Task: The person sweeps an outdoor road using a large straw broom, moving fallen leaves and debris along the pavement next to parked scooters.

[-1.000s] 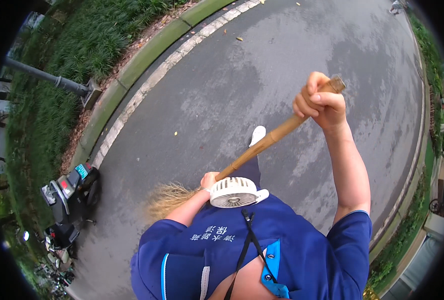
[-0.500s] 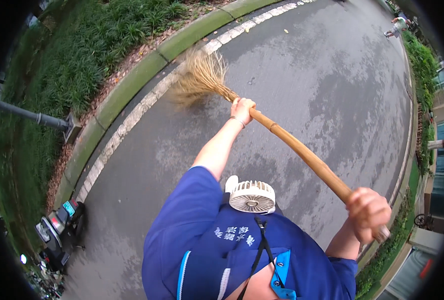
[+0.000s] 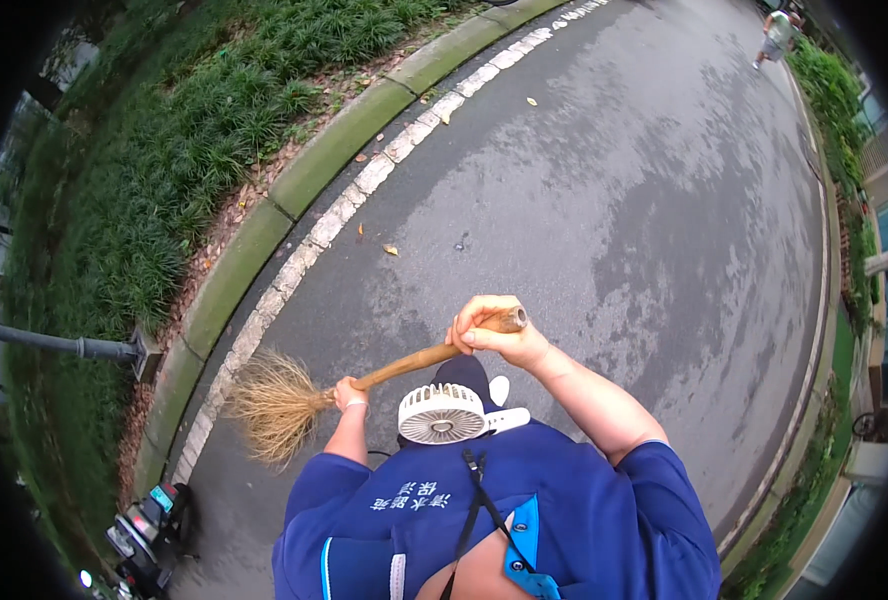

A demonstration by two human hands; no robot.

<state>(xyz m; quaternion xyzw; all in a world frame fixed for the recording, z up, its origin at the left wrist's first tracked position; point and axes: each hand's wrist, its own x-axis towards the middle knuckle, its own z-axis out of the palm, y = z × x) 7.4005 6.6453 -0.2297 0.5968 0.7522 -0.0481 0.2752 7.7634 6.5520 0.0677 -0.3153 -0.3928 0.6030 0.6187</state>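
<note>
The broom [image 3: 394,370] lies aslant just below the middle of my view, its straw-coloured bristles [image 3: 272,405] fanned out toward 8 o'clock and overlapping the edge of the white line [image 3: 354,192]; I cannot tell whether their tips press on the asphalt [image 3: 554,200]. My left hand [image 3: 350,393], toward half past 7, has its fingers closed around the bamboo handle [image 3: 419,359] right beside the bristles, a pale band [image 3: 355,402] on that wrist. My right hand [image 3: 496,328], just off centre toward 4 o'clock, has its fingers curled round the other end, and the cut tip pokes out past them toward 3 o'clock. At 6 o'clock a white fan [image 3: 442,414] sits at the front of my blue shirt [image 3: 564,490], with a white shoe [image 3: 500,389] near it at 5 o'clock. A yellow leaf [image 3: 391,250] lies on the asphalt between 10 and 11 o'clock. Beyond the white line runs a mossy curb [image 3: 226,278], with green plants [image 3: 204,150] behind it at 10 o'clock. A grey post [image 3: 74,346] juts in just below 9 o'clock, a scooter [image 3: 149,530] stands between 7 and 8, and far off at 2 o'clock is a person [image 3: 777,38].
</note>
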